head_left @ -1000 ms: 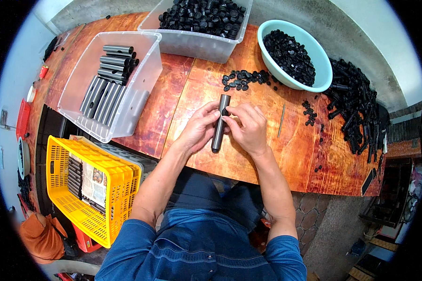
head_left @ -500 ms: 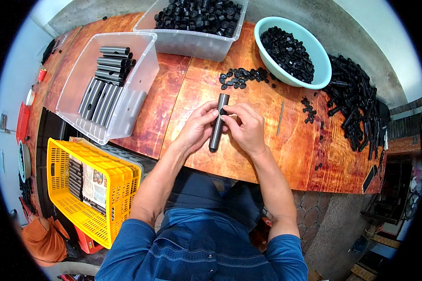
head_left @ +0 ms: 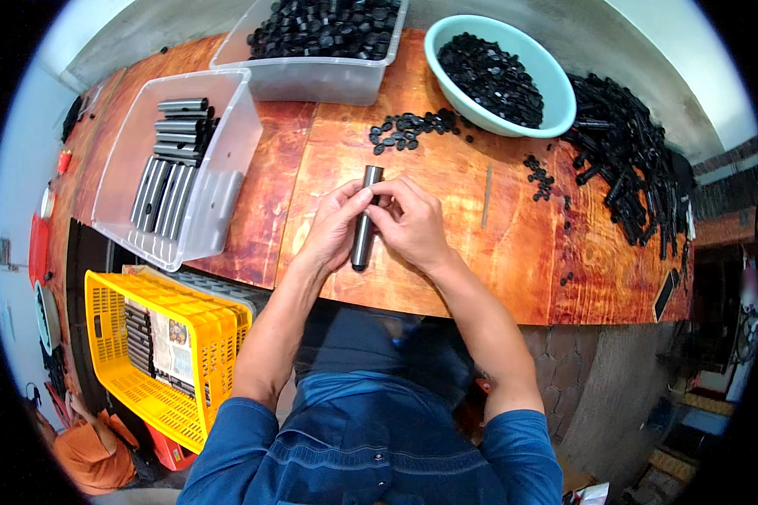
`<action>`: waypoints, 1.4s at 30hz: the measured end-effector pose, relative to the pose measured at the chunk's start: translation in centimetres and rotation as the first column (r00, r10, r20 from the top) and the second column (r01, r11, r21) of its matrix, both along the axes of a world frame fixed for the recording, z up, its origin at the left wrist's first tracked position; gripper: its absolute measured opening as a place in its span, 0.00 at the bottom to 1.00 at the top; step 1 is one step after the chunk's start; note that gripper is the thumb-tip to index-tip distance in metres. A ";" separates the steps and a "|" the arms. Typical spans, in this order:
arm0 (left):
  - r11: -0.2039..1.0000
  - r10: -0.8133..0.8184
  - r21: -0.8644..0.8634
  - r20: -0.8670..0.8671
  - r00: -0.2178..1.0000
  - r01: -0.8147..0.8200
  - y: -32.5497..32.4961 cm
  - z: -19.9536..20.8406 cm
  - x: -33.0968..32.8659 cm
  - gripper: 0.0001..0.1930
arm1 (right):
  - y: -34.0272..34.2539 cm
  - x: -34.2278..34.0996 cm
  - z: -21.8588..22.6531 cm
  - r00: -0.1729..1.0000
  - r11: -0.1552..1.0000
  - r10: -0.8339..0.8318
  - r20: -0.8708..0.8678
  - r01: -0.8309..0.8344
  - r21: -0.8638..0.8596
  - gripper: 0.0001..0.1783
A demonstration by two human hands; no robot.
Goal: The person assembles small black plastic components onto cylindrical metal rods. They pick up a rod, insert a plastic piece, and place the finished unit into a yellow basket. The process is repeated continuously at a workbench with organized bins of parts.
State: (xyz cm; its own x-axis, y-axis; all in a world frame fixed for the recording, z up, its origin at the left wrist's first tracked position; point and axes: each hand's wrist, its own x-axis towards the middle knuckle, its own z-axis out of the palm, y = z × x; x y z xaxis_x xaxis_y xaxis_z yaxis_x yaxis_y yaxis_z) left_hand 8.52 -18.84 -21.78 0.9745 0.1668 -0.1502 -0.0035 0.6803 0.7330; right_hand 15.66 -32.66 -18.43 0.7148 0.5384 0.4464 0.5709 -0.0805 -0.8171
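A dark, glossy tube point(head_left: 363, 239) stands out between my hands, its far end tipped slightly right, just over the wooden table. My left hand point(head_left: 335, 225) is closed round its left side, with the thumb lying across it. From the right, the thumb and forefinger of my right hand point(head_left: 413, 220) pinch together against the tube's upper half. Whatever small piece may sit between those fingertips is hidden. Beyond the tube's far end lie several small black oval caps point(head_left: 406, 128), loose on the tabletop.
Similar tubes fill a clear plastic bin point(head_left: 242, 118) at left; another bin point(head_left: 312, 82) behind holds black caps. A pale blue basin point(head_left: 556, 126) contains small black parts. Dark parts are heaped point(head_left: 623, 160) at right, past a thin rod point(head_left: 487, 195). A yellow crate point(head_left: 219, 337) stands lower left.
The whole view has shifted a little, so the table's things sit further left and mostly higher. Both hands stay on the tube, and my right fingertips have closed nearer to it.
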 end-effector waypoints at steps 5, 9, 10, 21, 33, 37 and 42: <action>0.999 -0.042 0.030 0.023 0.999 0.041 0.0 0.1 0.0 0.18 | -0.2 0.3 -0.1 1.000 1.000 0.027 -0.012 -0.027 0.008 0.09; 0.997 -0.013 0.079 0.003 1.000 0.013 -0.1 0.1 -0.1 0.16 | -1.1 1.0 -0.2 0.984 0.990 0.144 -0.108 -0.144 0.011 0.15; 0.998 0.002 0.061 0.009 1.000 -0.003 -0.2 0.2 0.0 0.15 | -1.1 1.0 -0.3 0.977 0.985 0.169 -0.128 -0.162 0.058 0.18; 0.999 0.042 0.027 0.024 0.999 -0.043 -1.5 0.8 -0.2 0.17 | -2.2 1.8 -0.4 0.983 0.990 0.040 -0.176 -0.016 0.138 0.14; 0.878 -0.044 0.477 -0.017 0.999 0.047 -3.1 1.3 -0.2 0.14 | -3.2 2.4 -0.2 0.970 0.998 0.007 -0.243 0.008 0.059 0.22; 0.725 -0.228 0.659 -0.047 0.973 0.202 -0.9 1.8 -0.4 0.14 | -2.9 3.5 -1.4 0.966 0.986 0.127 -0.227 -0.098 0.137 0.14; -0.016 -0.255 1.000 -0.021 0.967 0.018 -0.2 2.9 1.5 0.25 | -4.0 4.6 -1.6 0.967 0.977 0.159 -0.197 -0.126 0.172 0.10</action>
State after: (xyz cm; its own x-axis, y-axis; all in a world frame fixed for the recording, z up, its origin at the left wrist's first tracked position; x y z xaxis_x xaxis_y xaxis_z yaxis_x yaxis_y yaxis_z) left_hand 10.01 -19.02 -18.92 0.9833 -0.1062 0.1478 -0.1787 -0.7184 0.6723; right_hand 20.21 -36.61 -20.04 0.7219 0.5765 0.3829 0.3829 0.1281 -0.9149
